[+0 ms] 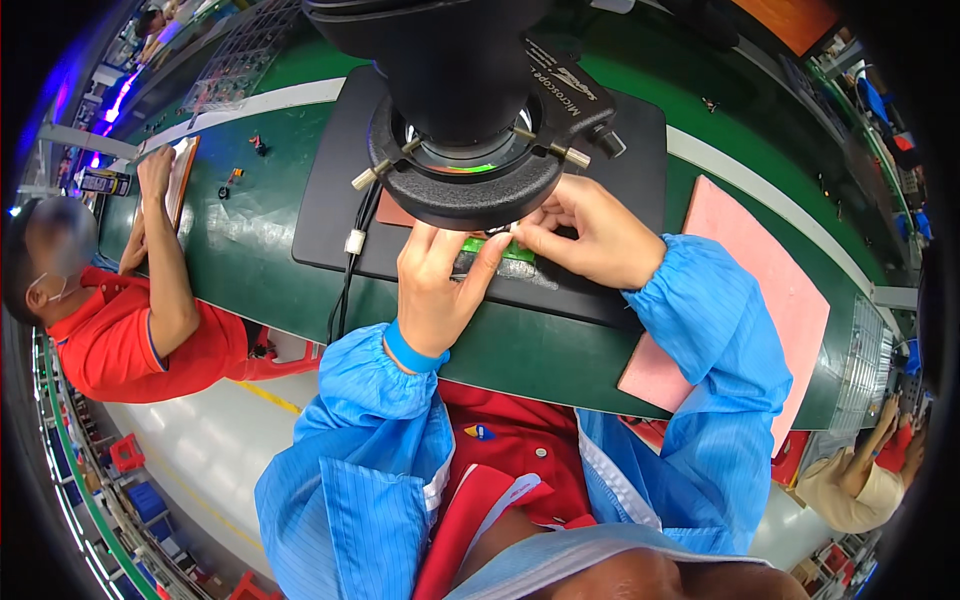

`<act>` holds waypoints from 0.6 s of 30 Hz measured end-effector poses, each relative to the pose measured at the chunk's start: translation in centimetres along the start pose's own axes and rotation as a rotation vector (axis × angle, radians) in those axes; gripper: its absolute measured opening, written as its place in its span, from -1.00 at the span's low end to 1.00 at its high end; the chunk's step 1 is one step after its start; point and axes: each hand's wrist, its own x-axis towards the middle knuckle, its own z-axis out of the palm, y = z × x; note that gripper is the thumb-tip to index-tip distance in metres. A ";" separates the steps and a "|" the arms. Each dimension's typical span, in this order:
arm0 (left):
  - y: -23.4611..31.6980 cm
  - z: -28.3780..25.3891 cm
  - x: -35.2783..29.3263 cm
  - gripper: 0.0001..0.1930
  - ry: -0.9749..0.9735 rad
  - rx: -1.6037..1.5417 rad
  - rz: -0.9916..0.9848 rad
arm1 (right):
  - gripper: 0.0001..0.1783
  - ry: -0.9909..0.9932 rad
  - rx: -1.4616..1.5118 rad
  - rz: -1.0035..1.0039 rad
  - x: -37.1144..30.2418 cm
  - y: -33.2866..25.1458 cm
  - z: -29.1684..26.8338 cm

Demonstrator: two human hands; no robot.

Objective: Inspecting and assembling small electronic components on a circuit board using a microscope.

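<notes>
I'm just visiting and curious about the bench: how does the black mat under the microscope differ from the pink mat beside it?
The black mat lies directly under the microscope, while the pink mat sits off to the person's right. Both hands, left hand and right hand, work over the black mat on a small green board; the pink mat has nothing on it and no hand near it. Both are flat, rectangular mats lying on the green bench.

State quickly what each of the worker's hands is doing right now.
Left hand: fingers closed on the green circuit board under the microscope.
Right hand: pinching the same board's far edge.
</notes>
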 end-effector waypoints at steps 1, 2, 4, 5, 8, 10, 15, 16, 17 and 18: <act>-0.2 -0.1 -0.2 -0.86 -0.021 0.020 0.008 | -0.79 0.000 0.001 0.001 0.0 -0.2 0.2; -0.2 -0.2 -0.4 -0.86 -0.021 0.020 0.007 | -0.80 0.009 -0.042 -0.016 0.0 -0.3 0.4; 0.2 -0.2 -0.2 -0.88 -0.031 -0.032 -0.067 | -0.82 0.051 -0.135 -0.044 0.0 -0.2 0.3; 0.1 -0.1 -0.2 -0.88 -0.030 -0.036 -0.067 | -0.82 0.053 -0.138 -0.041 0.0 -0.4 0.1; -0.1 -0.6 0.1 -0.86 0.025 -0.053 -0.040 | -0.84 0.098 -0.243 -0.040 0.2 -0.8 0.1; -0.3 -0.8 0.3 -0.83 0.026 0.105 0.092 | -0.83 0.105 -0.252 -0.035 0.2 -0.2 0.2; -0.5 -0.3 -0.3 -0.74 0.035 -0.062 -0.029 | -0.72 0.135 -0.224 -0.201 0.6 0.3 0.8; -0.7 -0.2 -0.8 -0.74 0.030 -0.212 -0.171 | -0.71 0.154 -0.215 -0.245 0.7 0.5 1.2; -0.9 -0.2 -1.1 -0.74 0.021 -0.363 -0.312 | -0.70 0.174 -0.206 -0.290 0.9 0.7 1.6; -0.6 -0.3 -0.8 -0.74 0.019 -0.377 -0.273 | -0.68 0.190 -0.227 -0.323 0.9 0.6 1.9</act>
